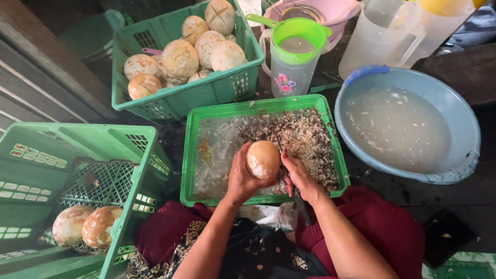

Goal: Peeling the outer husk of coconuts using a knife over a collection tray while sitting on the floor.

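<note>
Left hand (242,178) fingers cupped; right hand (299,178) seemingly gripping.

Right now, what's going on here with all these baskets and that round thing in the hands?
A seated person holds a round peeled coconut in the left hand over a shallow green tray littered with brown shavings. The right hand grips a dark-handled tool against the coconut's side; its blade is hard to make out. A green basket behind the tray holds a pile of similar coconuts, and another green basket at the person's left holds two. A blue basin of cloudy water sits to the right.
</note>
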